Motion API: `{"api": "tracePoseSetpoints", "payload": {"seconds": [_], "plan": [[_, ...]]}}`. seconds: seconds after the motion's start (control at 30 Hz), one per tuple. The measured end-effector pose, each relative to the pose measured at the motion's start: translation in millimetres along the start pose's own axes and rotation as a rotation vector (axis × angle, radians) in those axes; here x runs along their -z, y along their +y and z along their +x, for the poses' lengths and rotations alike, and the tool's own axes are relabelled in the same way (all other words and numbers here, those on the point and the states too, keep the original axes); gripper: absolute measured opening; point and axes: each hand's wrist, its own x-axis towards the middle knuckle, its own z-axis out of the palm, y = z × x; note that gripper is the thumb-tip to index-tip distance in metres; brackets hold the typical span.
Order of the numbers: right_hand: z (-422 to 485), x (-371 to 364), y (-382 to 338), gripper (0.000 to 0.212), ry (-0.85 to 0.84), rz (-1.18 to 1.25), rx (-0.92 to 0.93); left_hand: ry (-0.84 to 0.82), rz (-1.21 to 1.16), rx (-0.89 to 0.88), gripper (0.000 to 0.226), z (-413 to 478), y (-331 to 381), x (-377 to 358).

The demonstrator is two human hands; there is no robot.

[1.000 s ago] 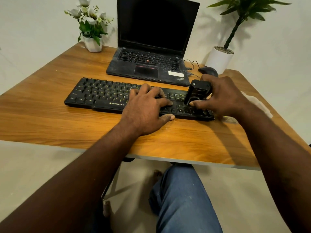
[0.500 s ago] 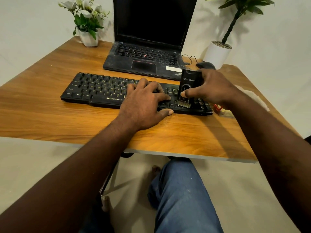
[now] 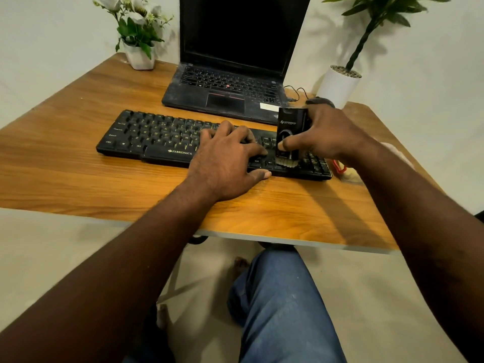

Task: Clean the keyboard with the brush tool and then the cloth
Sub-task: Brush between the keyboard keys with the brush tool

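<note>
A black keyboard (image 3: 157, 137) lies across the middle of the wooden table (image 3: 78, 166). My left hand (image 3: 225, 158) rests flat on its right-middle keys, fingers spread, thumb on the table in front. My right hand (image 3: 327, 134) grips a black brush tool (image 3: 290, 127) held upright, its pale bristles (image 3: 285, 161) touching the keys near the keyboard's right end. A pale cloth (image 3: 398, 150) lies on the table behind my right forearm, mostly hidden.
A black laptop (image 3: 230, 93) stands open behind the keyboard. A white pot of flowers (image 3: 138, 57) sits at the back left, a potted plant (image 3: 340, 85) at the back right. A dark mouse (image 3: 320, 101) and a small red item (image 3: 340, 167) lie near my right hand.
The brush tool has gone from tilted to upright, and its bristles have come down onto the right-hand keys. My left hand has stayed on the keyboard.
</note>
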Motion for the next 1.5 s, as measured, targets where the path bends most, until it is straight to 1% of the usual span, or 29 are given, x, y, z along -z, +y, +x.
{"api": "tracePoseSetpoints", "payload": {"seconds": [0.03,0.13,0.17,0.23,0.3,0.37,0.4,0.43,0.5,0.57,0.6,0.67,0.7,0.73,0.8,0.87,0.9,0.97,1.0,1.03,1.1,1.13,1.17,1.23,1.27,1.3,1.37,1.43,1.5], "plan": [[1.3,-1.9,-0.3,0.055,0.008,-0.03,-0.015,-0.002,-0.001,0.0,0.059,-0.3,0.3,0.2],[4.0,1.2,-1.2,0.067,0.117,-0.175,-0.04,-0.002,0.003,0.0,0.059,-0.9,1.1,0.9],[4.5,2.2,-0.7,0.067,0.113,-0.155,-0.039,-0.002,0.005,-0.002,0.059,-0.7,1.3,1.0],[3.7,0.3,-2.7,0.059,0.02,-0.033,-0.033,-0.003,0.006,-0.001,0.059,-0.6,0.7,0.8],[1.4,-1.4,-5.3,0.052,-0.03,-0.037,-0.033,-0.006,0.005,0.0,0.059,-0.3,0.3,0.6],[2.8,-0.1,-5.9,0.061,0.044,-0.134,-0.035,-0.007,0.006,0.0,0.059,-0.6,0.2,0.5],[2.4,1.6,-6.8,0.065,0.085,-0.16,-0.035,-0.007,0.008,-0.001,0.059,-0.6,0.4,0.5],[1.9,2.4,-7.2,0.066,0.093,-0.143,-0.027,-0.006,0.01,-0.002,0.059,-0.4,0.7,0.6],[1.0,0.4,-8.3,0.061,0.019,-0.013,-0.008,-0.005,0.013,-0.003,0.059,-0.2,1.0,0.6],[-1.0,-3.0,-10.4,0.059,-0.046,0.013,0.005,-0.008,0.014,-0.002,0.06,0.2,0.6,0.3],[-0.4,-3.5,-10.5,0.06,-0.041,-0.02,0.004,-0.009,0.011,-0.003,0.059,0.2,0.4,0.2],[1.2,-1.5,-10.4,0.065,0.05,-0.131,0.002,-0.007,0.008,-0.006,0.059,-0.4,0.3,-0.4],[1.1,0.4,-10.1,0.067,0.084,-0.15,0.001,-0.006,0.007,-0.005,0.059,-0.3,0.2,-0.4],[1.5,1.7,-9.0,0.066,0.082,-0.12,0.011,-0.007,0.009,-0.005,0.059,-0.2,0.3,-0.6],[0.6,1.7,-9.2,0.059,-0.009,-0.002,0.042,-0.007,0.016,-0.003,0.06,0.2,-0.3,-1.0],[-0.1,-0.6,-7.9,0.061,-0.056,-0.037,0.05,-0.005,0.012,-0.003,0.06,0.5,-0.7,-0.9],[0.9,-1.2,-6.6,0.065,-0.025,-0.098,0.046,-0.003,0.006,-0.003,0.059,0.2,-0.7,-0.9],[0.5,0.6,-6.4,0.07,0.101,-0.22,0.045,0.004,0.004,-0.003,0.059,-0.4,-0.4,-1.1],[-0.7,1.1,-6.3,0.07,0.123,-0.218,0.052,0.006,0.006,-0.003,0.059,-0.5,-0.1,-1.3],[-2.0,0.9,-5.9,0.067,0.1,-0.155,0.061,0.006,0.008,-0.002,0.059,-0.3,-0.2,-1.3],[-6.3,-0.3,-7.6,0.06,-0.011,0.012,0.055,0.002,0.009,-0.001,0.06,0.2,-0.5,-1.3],[-7.7,-1.0,-7.2,0.059,-0.032,0.026,0.058,0.001,0.007,-0.002,0.06,0.3,-0.4,-1.1],[-7.4,-1.6,-5.2,0.061,-0.012,-0.012,0.061,0.0,0.003,-0.002,0.06,0.3,-0.3,-0.7],[-5.6,-0.7,-1.0,0.067,0.111,-0.152,0.057,-0.001,0.0,-0.004,0.059,0.0,0.3,-0.3],[-6.2,-0.2,-0.3,0.068,0.158,-0.173,0.058,-0.003,0.001,-0.005,0.059,-0.3,0.5,-0.3],[-7.3,-0.8,0.0,0.067,0.16,-0.143,0.074,-0.004,0.003,-0.004,0.059,-0.4,0.5,-0.1],[-10.6,-3.1,-0.4,0.063,0.052,-0.062,0.136,-0.002,0.007,-0.003,0.06,-0.5,0.0,-0.2],[-15.4,0.7,-3.7,0.058,-0.086,-0.054,0.181,-0.003,0.011,-0.003,0.06,-0.2,0.4,0.4],[-15.9,5.7,-5.1,0.053,-0.164,-0.028,0.194,-0.004,0.015,-0.002,0.059,0.1,1.1,0.7]]}}
